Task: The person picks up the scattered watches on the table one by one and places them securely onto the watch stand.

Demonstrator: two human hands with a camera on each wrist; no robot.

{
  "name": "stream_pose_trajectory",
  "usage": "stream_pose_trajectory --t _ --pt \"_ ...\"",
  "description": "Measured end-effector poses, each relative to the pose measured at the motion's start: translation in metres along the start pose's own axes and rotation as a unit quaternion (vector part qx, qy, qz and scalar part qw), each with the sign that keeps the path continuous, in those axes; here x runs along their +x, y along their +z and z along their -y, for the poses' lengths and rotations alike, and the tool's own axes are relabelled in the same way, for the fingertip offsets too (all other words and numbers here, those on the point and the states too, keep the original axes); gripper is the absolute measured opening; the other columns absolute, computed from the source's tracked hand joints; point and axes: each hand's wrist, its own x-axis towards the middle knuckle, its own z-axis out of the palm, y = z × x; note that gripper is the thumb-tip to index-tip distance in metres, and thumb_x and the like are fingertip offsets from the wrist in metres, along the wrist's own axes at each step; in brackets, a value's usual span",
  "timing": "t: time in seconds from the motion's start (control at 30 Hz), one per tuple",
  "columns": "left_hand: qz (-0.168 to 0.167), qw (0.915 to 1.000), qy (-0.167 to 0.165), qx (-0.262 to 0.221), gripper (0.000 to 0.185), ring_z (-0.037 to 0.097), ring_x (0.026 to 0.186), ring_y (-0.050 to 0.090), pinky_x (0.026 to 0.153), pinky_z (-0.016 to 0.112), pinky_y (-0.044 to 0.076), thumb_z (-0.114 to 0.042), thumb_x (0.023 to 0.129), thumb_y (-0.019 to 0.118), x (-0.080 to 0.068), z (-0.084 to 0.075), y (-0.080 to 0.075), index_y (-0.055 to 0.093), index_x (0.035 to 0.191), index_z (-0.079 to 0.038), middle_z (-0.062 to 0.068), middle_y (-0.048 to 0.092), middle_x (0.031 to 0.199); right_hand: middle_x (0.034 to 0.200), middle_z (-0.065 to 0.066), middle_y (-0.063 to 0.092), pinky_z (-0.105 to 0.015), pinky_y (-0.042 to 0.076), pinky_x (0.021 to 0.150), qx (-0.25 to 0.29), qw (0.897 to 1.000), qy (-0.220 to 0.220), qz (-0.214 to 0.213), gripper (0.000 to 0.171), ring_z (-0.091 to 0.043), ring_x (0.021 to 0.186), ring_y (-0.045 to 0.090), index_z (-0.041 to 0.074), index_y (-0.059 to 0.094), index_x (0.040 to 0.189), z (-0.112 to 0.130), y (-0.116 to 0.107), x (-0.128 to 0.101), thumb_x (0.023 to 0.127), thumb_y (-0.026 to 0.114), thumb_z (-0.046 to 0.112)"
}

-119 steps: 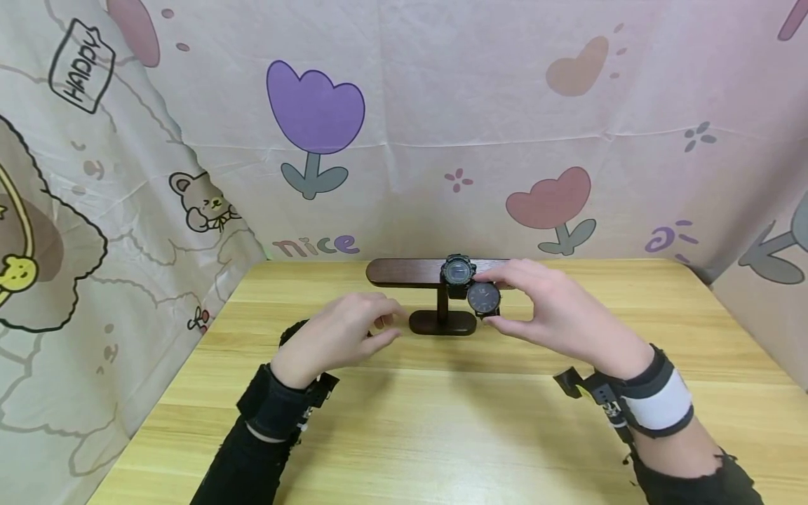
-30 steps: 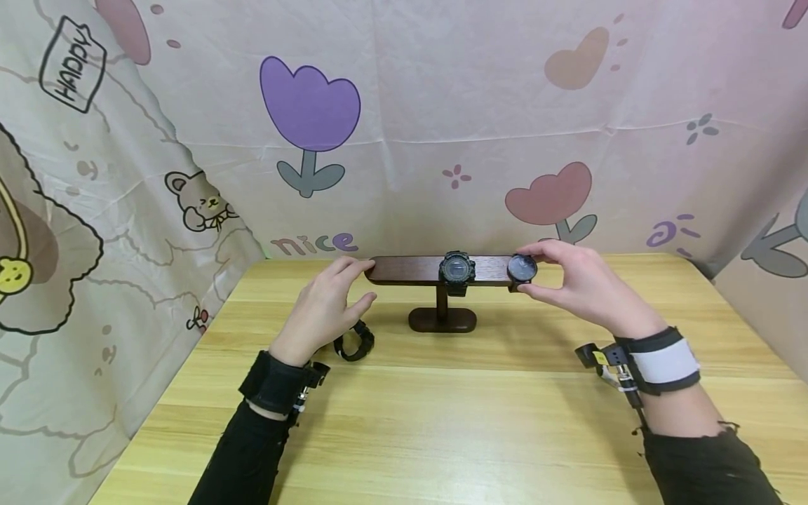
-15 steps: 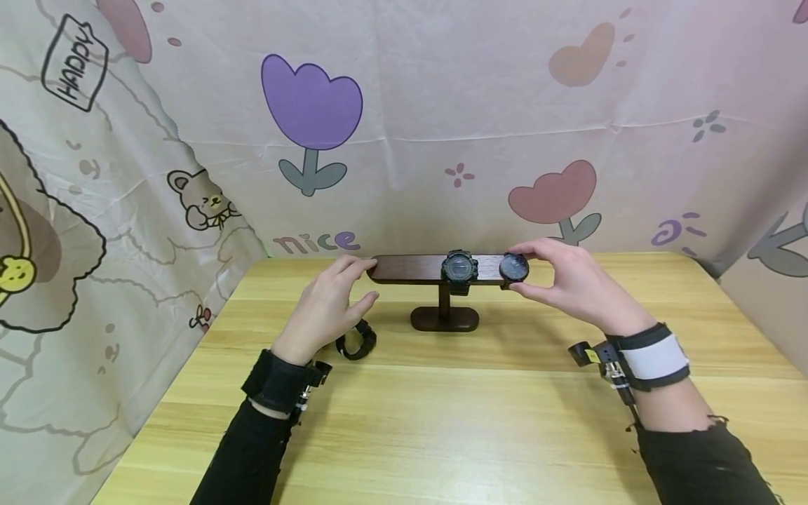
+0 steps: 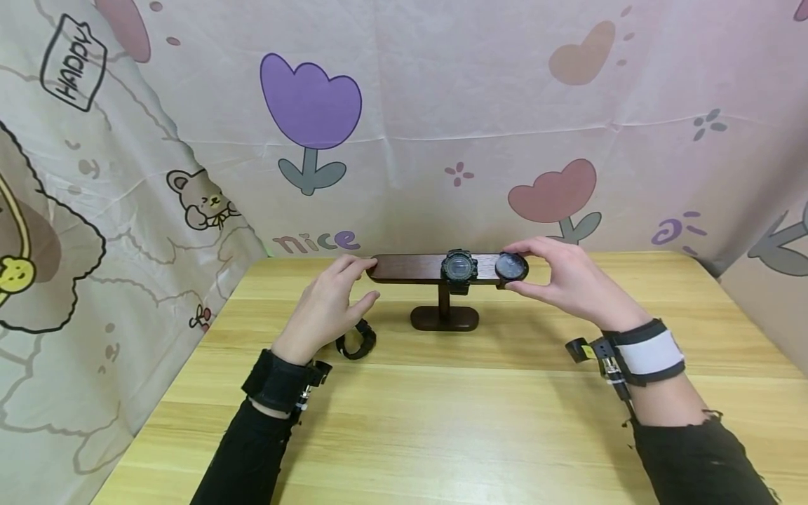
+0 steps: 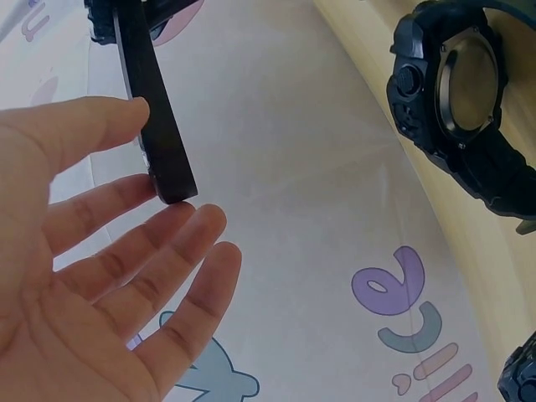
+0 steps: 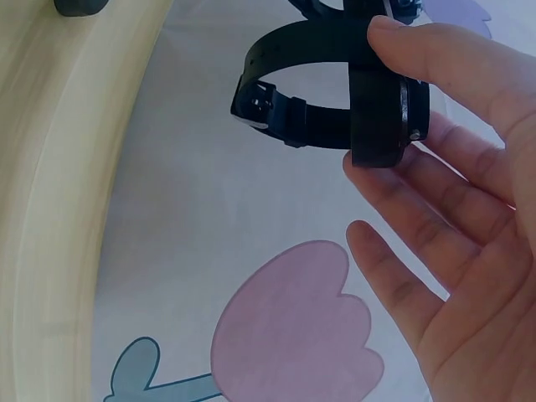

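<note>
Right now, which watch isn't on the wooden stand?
The black watch lying on the table beside the left hand. The other two hang on the stand.

Place: a makeshift recording corner, seemingly in a home rather than a shop or lab.
Backdrop: a cartoon-printed cloth [image 4: 442, 140] with tulips, hearts, a bear and the words "nice" and "HAPPY" hangs creased behind and along both sides.
Surface: a light wooden table [image 4: 442, 421] boxed in by the cloth.
Display: a dark wooden T-shaped stand [image 4: 435, 280] carrying wristwatches.
</note>
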Motion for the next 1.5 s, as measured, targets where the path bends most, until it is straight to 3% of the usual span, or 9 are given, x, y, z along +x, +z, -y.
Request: stream_pose_trajectory --t 0.23,0.53,0.73,1.5 --pt "0.002 1.0000 0.001 0.001 0.054 0.029 0.101 0.072 0.078 0.045 0.062 -0.022 0.099 0.079 0.000 -0.001 0.000 0.062 0.148 -0.007 0.014 0.066 0.138 0.126 -0.009 0.077 -0.054 0.056 0.104 -0.001 1.000 0.010 0.018 0.053 -0.031 0.119 0.072 0.010 0.071 0.135 0.003 0.001 0.004 0.087 0.091 0.015" --pt "0.000 1.0000 0.003 0.002 0.054 0.028 0.097 0.071 0.076 0.044 0.061 -0.022 0.099 0.079 0.000 -0.001 0.000 0.062 0.148 -0.006 0.014 0.067 0.137 0.119 -0.005 0.078 -0.038 0.057 0.086 -0.016 1.000 -0.018 0.010 0.052 -0.015 0.099 0.071 0.011 0.072 0.133 0.005 0.007 0.009 0.086 0.092 0.015" --pt "-0.001 1.0000 0.004 0.003 0.054 0.028 0.096 0.071 0.076 0.044 0.061 -0.022 0.099 0.079 0.000 -0.001 0.000 0.062 0.148 -0.006 0.014 0.067 0.136 0.117 -0.005 0.078 -0.033 0.056 0.082 -0.015 0.999 -0.032 0.006 0.051 -0.014 0.096 0.069 0.010 0.072 0.132 0.005 0.010 0.011 0.085 0.092 0.013" --pt "-0.004 0.9999 0.011 0.006 0.055 0.026 0.093 0.069 0.073 0.042 0.061 -0.022 0.099 0.079 0.000 0.001 0.000 0.062 0.148 -0.006 0.014 0.067 0.137 0.115 -0.005 0.077 -0.029 0.059 0.078 -0.007 0.999 -0.042 0.010 0.050 -0.014 0.094 0.069 0.010 0.072 0.131 0.008 0.014 0.015 0.086 0.091 0.012"
